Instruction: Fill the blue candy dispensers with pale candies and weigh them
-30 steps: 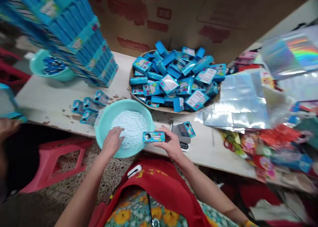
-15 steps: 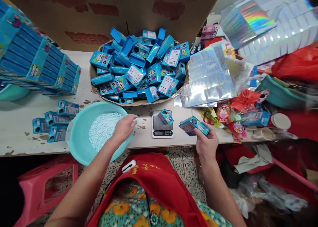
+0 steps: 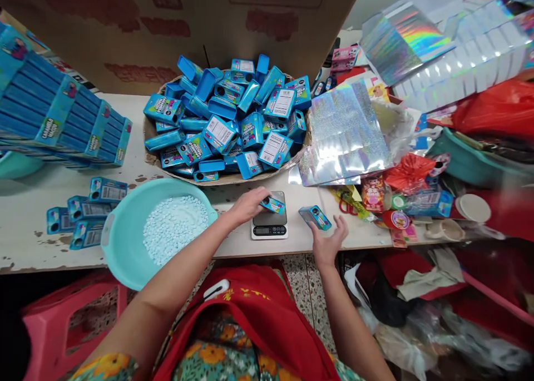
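My left hand [image 3: 250,204] reaches over the small digital scale [image 3: 270,232], its fingers closed at the left end of a small blue candy box [image 3: 274,204] on the weighing plate. Just right of the scale, another blue candy box [image 3: 319,218] rests on the table. Beside it is my right hand [image 3: 330,239], fingers spread and nothing gripped. A turquoise basin [image 3: 120,245] to the left contains a heap of small pale-blue candies [image 3: 175,228].
A carton tray [image 3: 151,157] piled with blue boxes stands behind the scale. Several blue boxes [image 3: 87,225] lie left of the basin, below stacked display packs [image 3: 62,108]. Holographic sheets [image 3: 346,136] and mixed clutter fill the right side. A pink stool [image 3: 50,325] is below.
My left hand has moved right from the basin's edge to the box on the scale. My right hand has set its box down on the table and opened its fingers.
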